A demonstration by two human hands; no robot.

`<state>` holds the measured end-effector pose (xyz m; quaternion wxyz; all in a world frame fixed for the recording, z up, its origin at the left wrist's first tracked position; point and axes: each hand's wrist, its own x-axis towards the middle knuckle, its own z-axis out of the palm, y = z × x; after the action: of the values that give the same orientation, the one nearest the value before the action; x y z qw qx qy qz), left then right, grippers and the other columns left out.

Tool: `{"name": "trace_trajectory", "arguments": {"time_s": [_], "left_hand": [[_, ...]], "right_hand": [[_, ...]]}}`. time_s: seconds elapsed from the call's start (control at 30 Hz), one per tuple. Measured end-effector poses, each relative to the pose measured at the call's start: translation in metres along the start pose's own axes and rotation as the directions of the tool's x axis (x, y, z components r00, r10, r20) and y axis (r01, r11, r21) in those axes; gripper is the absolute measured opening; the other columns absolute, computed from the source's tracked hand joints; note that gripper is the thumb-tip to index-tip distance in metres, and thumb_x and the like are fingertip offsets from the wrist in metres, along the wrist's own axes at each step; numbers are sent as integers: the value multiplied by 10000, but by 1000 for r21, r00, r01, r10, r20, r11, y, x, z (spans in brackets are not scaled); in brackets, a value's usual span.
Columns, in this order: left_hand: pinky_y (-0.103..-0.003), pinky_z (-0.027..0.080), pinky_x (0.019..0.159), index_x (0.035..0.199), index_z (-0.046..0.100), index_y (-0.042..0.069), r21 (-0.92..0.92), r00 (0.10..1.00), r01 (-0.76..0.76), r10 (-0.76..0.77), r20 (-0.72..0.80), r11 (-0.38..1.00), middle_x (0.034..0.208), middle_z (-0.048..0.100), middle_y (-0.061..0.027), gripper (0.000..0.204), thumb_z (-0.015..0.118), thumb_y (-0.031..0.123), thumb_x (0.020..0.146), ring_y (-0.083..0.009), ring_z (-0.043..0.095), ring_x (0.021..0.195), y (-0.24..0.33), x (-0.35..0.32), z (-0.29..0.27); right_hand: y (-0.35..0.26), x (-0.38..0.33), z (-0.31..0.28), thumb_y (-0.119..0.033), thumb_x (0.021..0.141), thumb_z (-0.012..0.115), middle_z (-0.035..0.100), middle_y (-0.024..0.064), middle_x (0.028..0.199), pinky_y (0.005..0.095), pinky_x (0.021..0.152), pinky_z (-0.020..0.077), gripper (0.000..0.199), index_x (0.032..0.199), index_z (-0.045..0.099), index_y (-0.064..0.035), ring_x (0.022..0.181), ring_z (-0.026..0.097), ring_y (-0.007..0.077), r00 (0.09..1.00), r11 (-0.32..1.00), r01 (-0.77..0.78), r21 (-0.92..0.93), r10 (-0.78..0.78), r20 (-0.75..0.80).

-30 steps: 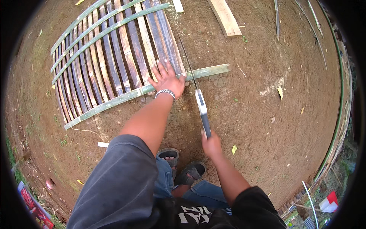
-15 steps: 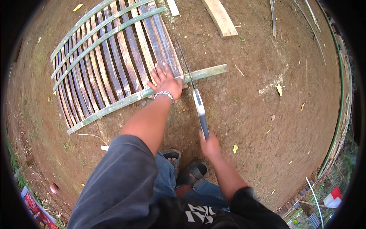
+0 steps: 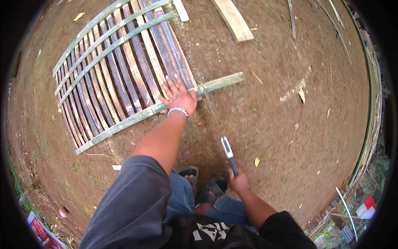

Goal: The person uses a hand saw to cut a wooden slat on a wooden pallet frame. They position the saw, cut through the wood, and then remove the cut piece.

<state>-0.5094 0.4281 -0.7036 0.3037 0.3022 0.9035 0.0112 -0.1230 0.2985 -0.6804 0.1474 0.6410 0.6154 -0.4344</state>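
My left hand [image 3: 181, 97], fingers spread, presses down on the near right corner of a bamboo slat panel [image 3: 133, 66]. Under its palm and wrist runs a green bamboo strip [image 3: 124, 123], laid across the slat ends and sticking out to the right past the panel. Lower right, my right hand [image 3: 239, 182] is closed round the grip of a hand saw [image 3: 228, 151]. The saw's grey and white handle points up and left; its thin blade is smeared and can hardly be made out. Pale scratches of dust show near the strip beside my left thumb.
A wooden plank [image 3: 234, 20] and a shorter pale board [image 3: 180, 10] lie on the brown dirt ground [image 3: 282, 137] beyond the panel. Thin split strips [image 3: 292, 18] lie far right. My sandalled feet [image 3: 211, 189] stand just below the panel.
My right hand has drawn the saw back toward me and slightly right, away from the strip. My left hand stays pressed on the panel; the whole view has shifted a little.
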Motion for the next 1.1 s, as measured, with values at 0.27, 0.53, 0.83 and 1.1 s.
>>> {"name": "trace_trajectory", "arguments": {"time_s": [0.27, 0.53, 0.83, 1.1], "left_hand": [[-666, -1, 1193, 1633, 2, 80, 2, 1000, 15, -15, 24, 1000, 1694, -42, -225, 894, 412, 569, 1007, -419, -97, 1558, -3, 1, -5], [-663, 0, 1195, 1632, -3, 79, 18, 1000, -2, 2, -3, 1000, 1692, -25, -230, 895, 405, 577, 1010, -421, -81, 1559, -2, -1, -1], [-656, -6, 1199, 1636, -2, 104, 5, 1000, 10, -10, 1, 1000, 1695, -45, -221, 899, 405, 593, 1003, -415, -90, 1560, 1, 4, -4], [-668, 3, 1195, 1638, 18, 104, 29, 1000, 10, -10, -15, 1000, 1691, -48, -231, 886, 395, 598, 1006, -424, -75, 1559, 0, 0, -3]], "right_hand": [[-69, 31, -2, -477, 966, 612, 694, 289, 939, 525, 787, 547, 482, 1058, 635, -5, 940, 673, 494, 998, 996, 68, 63, -68, -3], [-125, 69, -13, -450, 974, 600, 696, 286, 953, 523, 809, 547, 416, 1085, 653, -53, 972, 665, 492, 998, 999, 38, 4, -38, 47], [-110, 67, -6, -395, 988, 587, 696, 275, 959, 521, 805, 536, 370, 1101, 654, -49, 938, 669, 487, 999, 999, 49, -10, -49, 12], [-24, 23, -3, -404, 953, 633, 697, 289, 959, 525, 793, 549, 391, 1097, 657, -41, 937, 679, 485, 1000, 1000, 1, 13, -1, 10]]}}
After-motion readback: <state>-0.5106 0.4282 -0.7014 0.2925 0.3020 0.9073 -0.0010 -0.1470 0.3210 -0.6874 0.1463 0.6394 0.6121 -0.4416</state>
